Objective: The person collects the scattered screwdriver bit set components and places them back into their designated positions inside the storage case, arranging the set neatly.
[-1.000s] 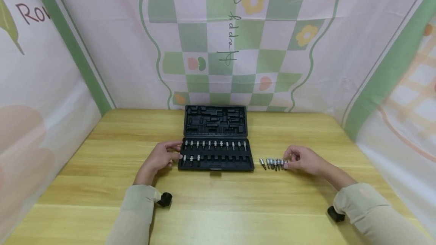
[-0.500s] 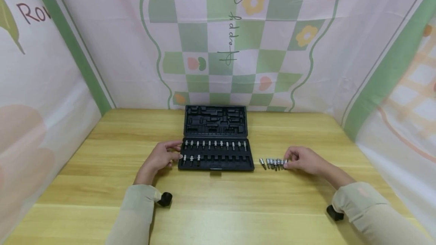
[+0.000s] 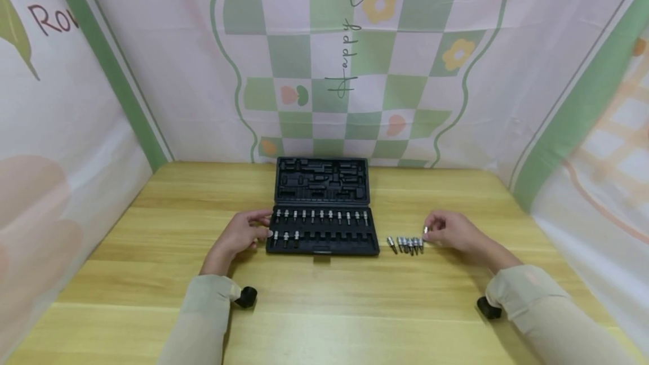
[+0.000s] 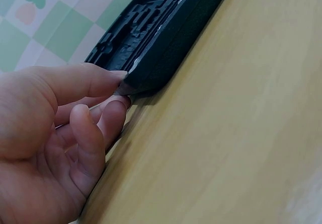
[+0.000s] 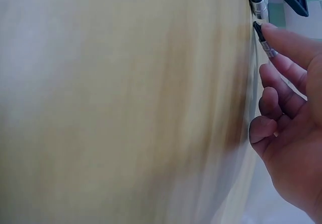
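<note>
A black bit socket case (image 3: 323, 249) lies opened out on the table. Silver bit sockets fill its back row, and three more sit at the left of its front row. My left hand (image 3: 242, 234) grips the case's left edge; in the left wrist view the thumb (image 4: 95, 80) meets the corner and curled fingers lie below. To the right of the case, my right hand (image 3: 456, 235) pinches one bit socket (image 5: 267, 48) between thumb and forefinger, silver end toward the palm and dark tip outward. Several loose bit sockets (image 3: 409, 245) lie just left of that hand.
The case's lid (image 3: 321, 180), with moulded recesses, stands raised at the back. Bare wooden table (image 3: 324, 303) stretches in front of the case. Printed cloth (image 3: 334, 61) hangs behind and at both sides. A black wrist camera (image 3: 247, 297) sits at the left cuff.
The right hand has taken the rightmost bit socket and lifted it slightly up, away from the loose row. The left hand keeps its place on the case.
</note>
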A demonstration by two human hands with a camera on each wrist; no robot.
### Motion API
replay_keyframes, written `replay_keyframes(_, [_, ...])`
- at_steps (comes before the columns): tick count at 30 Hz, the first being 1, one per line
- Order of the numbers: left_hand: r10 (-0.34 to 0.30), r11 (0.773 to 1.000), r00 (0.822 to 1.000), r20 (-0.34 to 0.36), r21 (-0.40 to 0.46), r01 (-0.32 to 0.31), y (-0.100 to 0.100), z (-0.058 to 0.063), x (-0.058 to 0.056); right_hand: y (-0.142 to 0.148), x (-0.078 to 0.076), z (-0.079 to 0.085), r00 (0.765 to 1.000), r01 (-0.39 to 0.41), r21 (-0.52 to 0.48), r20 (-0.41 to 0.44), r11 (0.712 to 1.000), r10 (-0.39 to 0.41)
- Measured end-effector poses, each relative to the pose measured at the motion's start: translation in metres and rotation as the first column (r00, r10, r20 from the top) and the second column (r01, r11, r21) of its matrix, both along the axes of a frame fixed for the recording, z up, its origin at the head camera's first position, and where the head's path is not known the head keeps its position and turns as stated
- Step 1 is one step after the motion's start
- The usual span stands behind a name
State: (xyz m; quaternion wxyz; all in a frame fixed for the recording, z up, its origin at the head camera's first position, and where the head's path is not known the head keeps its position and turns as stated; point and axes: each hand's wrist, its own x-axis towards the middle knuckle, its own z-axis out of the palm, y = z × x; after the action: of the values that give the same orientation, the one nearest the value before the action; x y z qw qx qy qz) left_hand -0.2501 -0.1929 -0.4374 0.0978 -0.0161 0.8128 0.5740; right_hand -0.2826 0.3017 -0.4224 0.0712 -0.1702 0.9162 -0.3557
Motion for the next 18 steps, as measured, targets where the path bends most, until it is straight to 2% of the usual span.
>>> replay_keyframes(9, [-0.004,1.0,1.0,-0.01,0.002,0.004,-0.001,0.0,-0.001,-0.006,-0.009,-0.002,0.998,0.052,0.003,-0.046,0.999,-0.052])
replay_keyframes(18, [0.0,1.0,1.0,-0.01,0.003,0.0,-0.001,-0.002,-0.002,-0.018,-0.018,-0.002,0.991,0.069,0.011,-0.115,0.998,-0.068])
